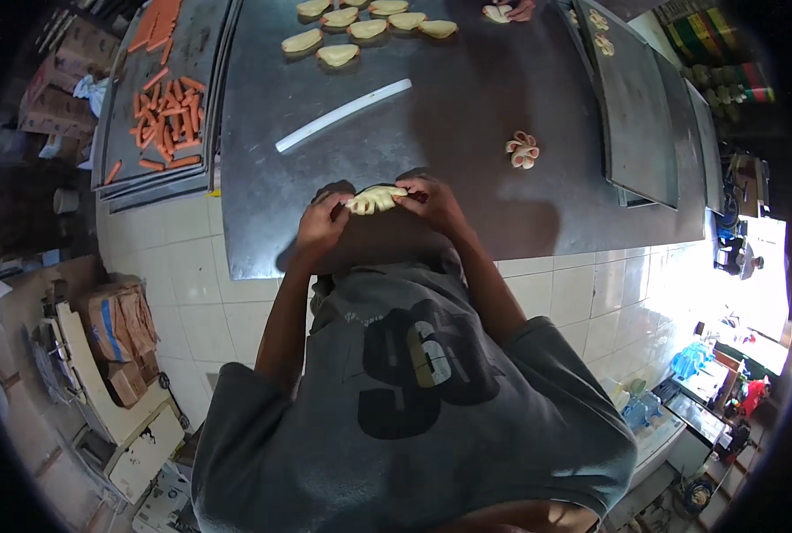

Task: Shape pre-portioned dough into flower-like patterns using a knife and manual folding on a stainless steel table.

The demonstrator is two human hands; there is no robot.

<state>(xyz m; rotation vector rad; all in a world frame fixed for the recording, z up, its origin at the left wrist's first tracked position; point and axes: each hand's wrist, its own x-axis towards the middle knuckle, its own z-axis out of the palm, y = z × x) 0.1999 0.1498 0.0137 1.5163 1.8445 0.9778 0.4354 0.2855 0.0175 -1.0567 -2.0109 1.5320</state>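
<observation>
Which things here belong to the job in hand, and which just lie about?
Likely the job:
dough piece between left hand and right hand
half-moon pieces
flower-shaped piece
sausages
white strip

Likely lying about:
cardboard boxes
brown package

Pale tiles (183, 284) cover the floor, glaring at the right where light comes from a bright opening (766, 266); at the upper left, cardboard boxes (63, 108) are stacked beside a whitish plastic bag (92, 92); below stands a pale round container (65, 201); lower left, brown paper sacks (134, 320) sit next to a long cream-coloured panel (81, 369); lower right, a translucent blue jug (642, 410) stands near a bright blue bundle (691, 359); green-and-yellow packages (693, 37) fill the upper right.
</observation>
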